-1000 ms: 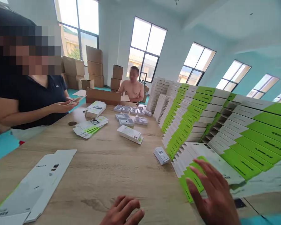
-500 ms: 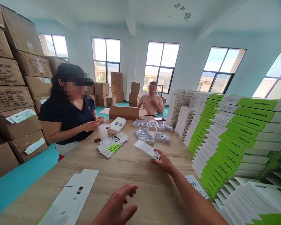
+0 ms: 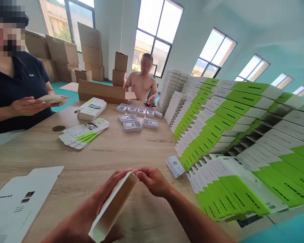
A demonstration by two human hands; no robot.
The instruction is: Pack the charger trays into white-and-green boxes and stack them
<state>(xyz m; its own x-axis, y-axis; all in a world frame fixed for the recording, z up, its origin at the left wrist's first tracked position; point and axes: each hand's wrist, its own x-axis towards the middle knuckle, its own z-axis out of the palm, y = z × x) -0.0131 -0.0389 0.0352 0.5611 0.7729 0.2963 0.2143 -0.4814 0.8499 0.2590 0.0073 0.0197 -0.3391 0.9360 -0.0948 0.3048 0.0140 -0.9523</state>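
Note:
Between my hands is a white carton, tilted, its open end toward me and its plain inside showing. My left hand lies along the carton's left side, closed round it, with some fingers hidden underneath. At the carton's far upper corner, my right hand pinches the edge with thumb and fingers. To the left on the table lies a flat, unfolded printed carton. A small pile of white leaflets with a black icon rests to the right of my right hand.
Tall stacks of white-and-green cartons line the right side. Several white trays sit farther back, beside flat printed cartons and a brown box. One co-worker is at the left, another across the table.
My right hand has brought the carton back toward me, and my left hand has closed on it. The view has turned right. The co-worker across has lowered a hand to the table.

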